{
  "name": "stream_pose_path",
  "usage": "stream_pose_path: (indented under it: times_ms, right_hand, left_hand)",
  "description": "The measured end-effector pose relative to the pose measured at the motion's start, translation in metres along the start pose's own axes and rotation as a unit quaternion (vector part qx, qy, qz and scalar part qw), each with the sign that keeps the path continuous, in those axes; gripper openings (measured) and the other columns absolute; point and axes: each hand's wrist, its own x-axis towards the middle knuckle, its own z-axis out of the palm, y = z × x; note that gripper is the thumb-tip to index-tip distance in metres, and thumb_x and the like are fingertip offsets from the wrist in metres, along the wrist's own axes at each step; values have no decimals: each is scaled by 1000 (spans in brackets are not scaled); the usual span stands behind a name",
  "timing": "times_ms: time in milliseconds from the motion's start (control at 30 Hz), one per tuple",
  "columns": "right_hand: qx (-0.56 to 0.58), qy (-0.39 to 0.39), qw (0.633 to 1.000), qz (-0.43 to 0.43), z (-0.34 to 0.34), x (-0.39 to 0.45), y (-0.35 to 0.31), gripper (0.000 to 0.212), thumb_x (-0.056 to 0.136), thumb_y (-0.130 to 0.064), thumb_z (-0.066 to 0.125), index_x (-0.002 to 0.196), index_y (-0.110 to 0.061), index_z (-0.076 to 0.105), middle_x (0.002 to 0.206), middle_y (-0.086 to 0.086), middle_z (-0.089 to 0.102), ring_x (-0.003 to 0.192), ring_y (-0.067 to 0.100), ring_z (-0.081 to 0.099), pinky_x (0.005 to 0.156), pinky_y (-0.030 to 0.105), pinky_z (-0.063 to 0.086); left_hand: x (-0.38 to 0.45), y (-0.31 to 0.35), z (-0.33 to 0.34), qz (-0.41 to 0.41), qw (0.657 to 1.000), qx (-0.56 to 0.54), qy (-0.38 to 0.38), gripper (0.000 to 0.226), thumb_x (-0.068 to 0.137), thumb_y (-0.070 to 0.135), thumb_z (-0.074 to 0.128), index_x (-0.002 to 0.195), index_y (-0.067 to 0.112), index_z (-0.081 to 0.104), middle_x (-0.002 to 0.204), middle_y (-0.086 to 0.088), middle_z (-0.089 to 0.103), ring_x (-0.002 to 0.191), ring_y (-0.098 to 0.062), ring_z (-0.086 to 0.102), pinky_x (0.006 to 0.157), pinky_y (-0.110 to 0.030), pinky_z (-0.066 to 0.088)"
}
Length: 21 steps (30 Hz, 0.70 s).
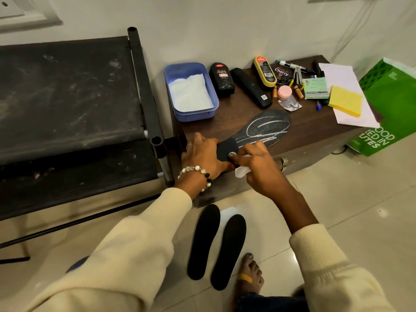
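Note:
A dark insole (258, 131) with pale chalky outlines lies on the brown wooden chest (315, 131), heel end towards me. My left hand (202, 154), with a bead bracelet at the wrist, holds the heel end down at the chest's front corner. My right hand (256, 163) grips a crumpled white tissue (242, 171) and presses it against the insole near the heel. Two plain black insoles (216, 244) lie side by side on the tiled floor below.
On the chest stand a blue tub (191, 109) holding white tissue, black polish bottles (221, 79), a yellow-edged shoe brush (264, 72), a yellow sponge (345, 101), papers and small items. A black rack (67, 97) stands left, a green bag (391, 104) right. My bare foot (248, 275) rests on the floor.

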Motion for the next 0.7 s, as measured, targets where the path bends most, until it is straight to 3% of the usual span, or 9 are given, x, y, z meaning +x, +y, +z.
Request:
stream_pose_path:
  times_ms: [67,167,233,333,400,567,700]
  right_hand:
    - [3,1,1000,-19,-2,-3,9,41,65,5,59,101,-8,74,83,10,63,73,33,52,52,33,40]
    - [-14,30,996,77,-3,-6,24,53,56,18,68,103,-6,72,90,15,64,83,42,52,60,45,50]
    - [-20,29,993,110,-2,-4,19,52,57,18,65,103,-5,71,94,17,63,87,42,50,63,44,49]
    - [2,-16,1000,26,-3,-1,8,54,53,19,68,101,-5,72,89,13,64,78,40,52,54,33,39]
    - [12,-31,999,-9,-6,-4,13,51,57,17,67,102,-8,73,88,10,65,75,37,51,55,31,35]
    - [-21,27,993,117,-2,-5,19,48,62,15,67,105,-7,71,95,15,64,87,40,50,64,44,48]
    - [7,-15,1000,-24,-4,0,0,41,63,5,58,98,-9,74,85,9,64,73,33,51,53,31,39]
  left_hand:
    - [0,2,1,6,999,35,-3,81,70,56,77,138,24,48,133,-9,37,124,-33,41,98,-48,44]
    - [1,3,2,9,998,59,-6,76,70,54,77,135,23,51,132,-9,39,121,-32,43,97,-47,44]
    - [1,4,2,14,997,71,0,72,71,54,76,132,23,53,130,-8,40,119,-32,44,96,-47,44]
    - [2,3,4,15,997,72,4,69,72,52,76,130,23,55,131,-8,40,119,-32,45,96,-47,45]
    - [2,2,4,18,997,70,5,68,71,52,77,129,23,56,130,-8,40,118,-32,46,95,-47,46]
    - [4,1,4,18,997,71,-2,70,72,53,77,131,22,55,131,-8,39,119,-32,45,95,-47,46]
    - [4,0,4,23,998,66,2,69,72,52,77,130,21,55,132,-8,39,119,-32,46,95,-46,47]
